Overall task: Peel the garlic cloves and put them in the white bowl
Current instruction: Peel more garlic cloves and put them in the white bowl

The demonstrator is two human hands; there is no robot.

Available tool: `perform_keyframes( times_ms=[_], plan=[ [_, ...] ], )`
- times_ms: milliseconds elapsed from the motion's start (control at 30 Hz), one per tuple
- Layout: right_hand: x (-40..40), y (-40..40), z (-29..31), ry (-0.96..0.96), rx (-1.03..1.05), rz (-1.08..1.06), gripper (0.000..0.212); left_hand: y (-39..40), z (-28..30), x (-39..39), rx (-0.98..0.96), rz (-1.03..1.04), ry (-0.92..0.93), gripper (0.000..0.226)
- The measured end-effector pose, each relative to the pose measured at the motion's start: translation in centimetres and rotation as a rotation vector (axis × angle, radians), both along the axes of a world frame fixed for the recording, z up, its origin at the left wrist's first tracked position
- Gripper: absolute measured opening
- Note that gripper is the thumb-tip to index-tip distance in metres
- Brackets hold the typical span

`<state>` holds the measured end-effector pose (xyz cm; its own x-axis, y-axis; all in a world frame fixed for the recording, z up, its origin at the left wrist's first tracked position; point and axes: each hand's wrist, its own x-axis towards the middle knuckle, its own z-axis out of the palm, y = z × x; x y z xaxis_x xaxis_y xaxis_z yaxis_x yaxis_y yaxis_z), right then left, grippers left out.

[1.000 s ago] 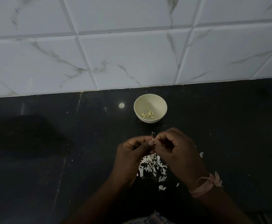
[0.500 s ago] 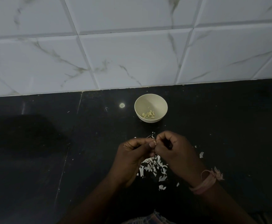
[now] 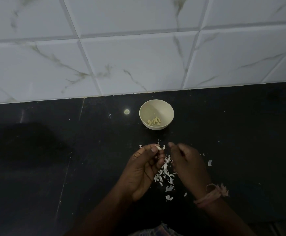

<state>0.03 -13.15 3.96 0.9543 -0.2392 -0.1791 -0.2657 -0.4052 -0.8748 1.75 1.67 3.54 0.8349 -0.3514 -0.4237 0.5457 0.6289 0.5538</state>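
Observation:
A small white bowl (image 3: 156, 106) stands on the black counter near the tiled wall, with several peeled garlic cloves (image 3: 154, 121) in its bottom. Below it, my left hand (image 3: 144, 166) pinches a small pale garlic clove (image 3: 158, 147) between thumb and fingertips. My right hand (image 3: 188, 164) hovers just to its right, fingers curled and blurred, a small gap between the two hands. Whether it holds a scrap of skin is hidden. White garlic skins (image 3: 165, 174) lie piled on the counter between and under my hands.
The black counter (image 3: 53, 159) runs wide to left and right. A white marble-tiled wall (image 3: 139, 57) rises behind the bowl. A light spot (image 3: 126, 111) reflects left of the bowl. Stray skin flakes (image 3: 209, 162) lie to the right. A cord bracelet (image 3: 210, 195) circles my right wrist.
My hands, pressed together on the clove before, have pulled apart. The clove stays in my left hand and my right hand has moved slightly right.

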Motion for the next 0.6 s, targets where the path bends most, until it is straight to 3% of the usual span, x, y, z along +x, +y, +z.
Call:
perform_keyframes(
  times_ms=[33, 67, 133, 300, 433, 600],
  plan=[
    [-0.1, 0.0, -0.1, -0.019, -0.057, 0.006, 0.019, -0.1, -0.1, 0.0, -0.003, 0.002, 0.011, 0.012],
    [-0.2, 0.1, -0.3, -0.032, -0.091, 0.008, 0.013, -0.1, -0.1, 0.1, -0.004, 0.002, 0.022, 0.011],
    [-0.5, 0.2, -0.3, -0.134, -0.09, 0.001, 0.026, -0.2, -0.3, 0.0, 0.012, 0.003, 0.039, 0.011],
    [-0.9, 1.3, 0.7, -0.366, -0.037, 0.117, 0.026, -0.4, -1.1, 0.1, 0.076, 0.008, 0.027, 0.019],
    [-0.5, 1.2, 0.0, -0.32, -0.043, 0.052, 0.02, -0.4, -1.5, 0.2, 0.149, 0.007, -0.007, 0.02],
    [-0.1, 1.0, 0.0, -0.093, 0.267, -0.099, 0.016, -0.3, -1.7, 0.2, 0.399, -0.005, -0.054, 0.016]
  ],
)
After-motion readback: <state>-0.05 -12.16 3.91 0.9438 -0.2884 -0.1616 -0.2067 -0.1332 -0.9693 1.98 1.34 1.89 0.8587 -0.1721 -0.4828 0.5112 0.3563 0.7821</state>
